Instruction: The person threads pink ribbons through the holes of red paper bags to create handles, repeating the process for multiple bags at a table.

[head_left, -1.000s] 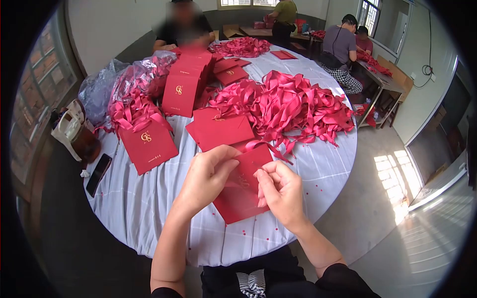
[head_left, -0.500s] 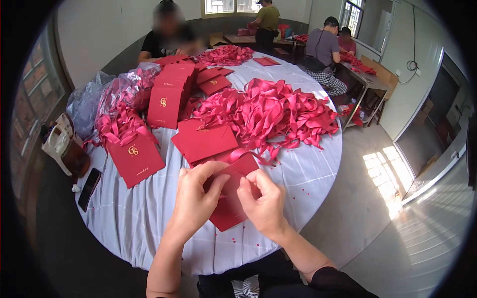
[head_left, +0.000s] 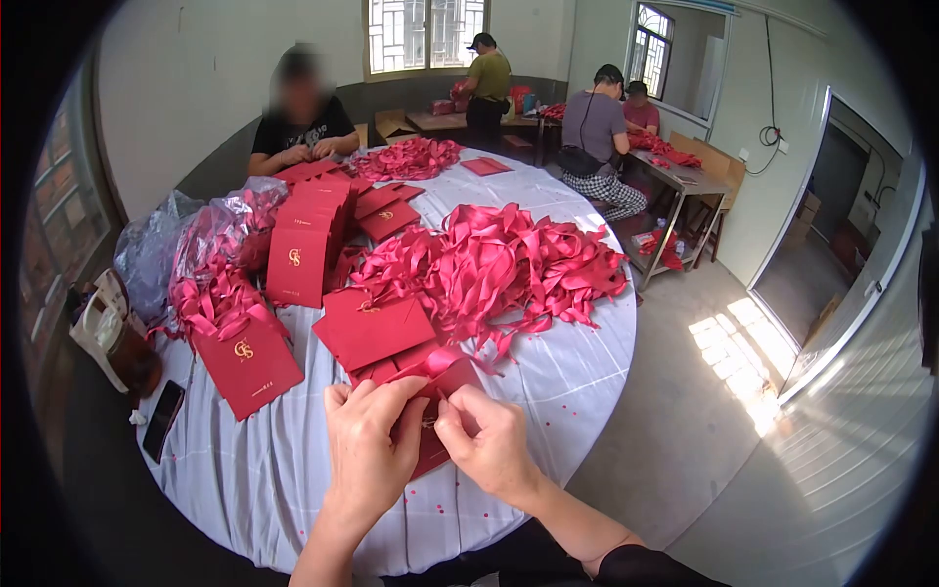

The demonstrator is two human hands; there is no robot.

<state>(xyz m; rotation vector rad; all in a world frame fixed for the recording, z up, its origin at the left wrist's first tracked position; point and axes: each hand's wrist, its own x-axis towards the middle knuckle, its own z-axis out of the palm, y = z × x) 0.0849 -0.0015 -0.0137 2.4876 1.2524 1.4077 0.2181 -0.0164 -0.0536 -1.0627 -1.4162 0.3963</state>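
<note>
Near the front of the round table, my left hand and my right hand meet over a red card, fingers pinched at its upper part. A gold mark on the card shows between them; whether ribbon is in the pinch is hidden. Just beyond my hands lie loose red envelopes. A large heap of pink-red ribbons sits behind them to the right. To the left, a red card with a gold logo lies below a bunch of ribbon.
A long stack of red cards and plastic bags stand at the left. A phone and a drink container are at the left edge. A person sits across; other people work at tables behind.
The view has tilted upward, so the table appears lower. My hands remain together at the card, with my right hand slightly closer to my left. The person across now shows both hands.
</note>
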